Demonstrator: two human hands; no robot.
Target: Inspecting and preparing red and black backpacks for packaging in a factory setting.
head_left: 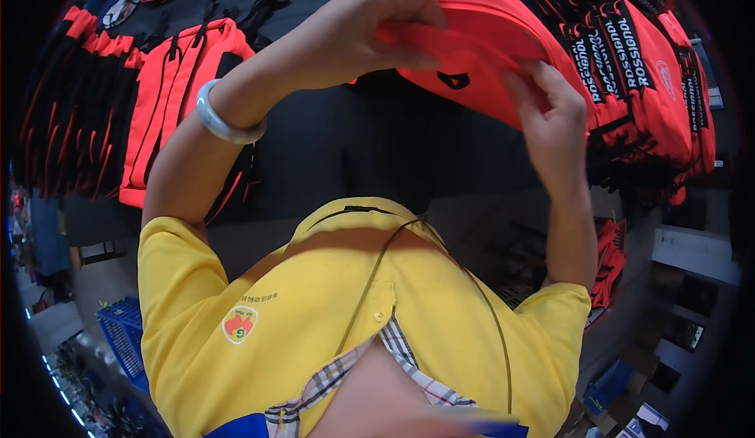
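A bright red fabric bag piece (480,37) with a curved edge and a small black emblem is raised above the dark table. My left hand (393,29), on the arm with a pale bangle, grips its left side, the thumb over the fabric and the fingers curled round the edge. At its lower right edge, my right hand (554,104) pinches the cloth between thumb and fingers. The folded fabric hides some of the fingertips.
Left on the dark table (338,155) lies a red backpack piece with black straps (177,92), beside a row of red-and-black pieces (75,115). Red bag pieces with black lettered bands (637,84) are stacked right. A blue crate (124,336) stands lower left.
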